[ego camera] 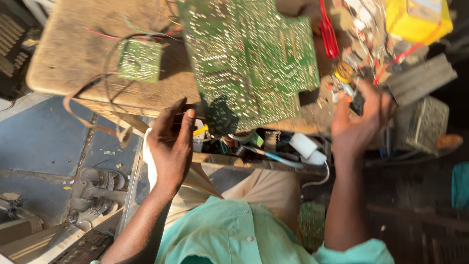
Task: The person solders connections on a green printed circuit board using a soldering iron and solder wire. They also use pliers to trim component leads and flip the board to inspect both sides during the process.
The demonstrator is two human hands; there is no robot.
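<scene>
A large green circuit board (249,58) lies solder side up on a worn wooden table (73,54). My left hand (168,142) is at the board's near left corner, fingers pinched on a thin dark tool (178,117) whose tip is hidden; a yellow piece (200,130) shows just beside it. My right hand (359,122) is off the board's right edge, in a heap of loose parts and wires (361,44), fingers curled around a small dark part (358,101). A smaller green board (140,59) with wires lies to the left.
A yellow box-shaped meter (417,17), a red-handled tool (328,29) and a grey ribbed block (422,78) crowd the table's right side. An open drawer (264,149) of tools and cable sits under the table edge. Sandals (95,195) lie on the floor, left.
</scene>
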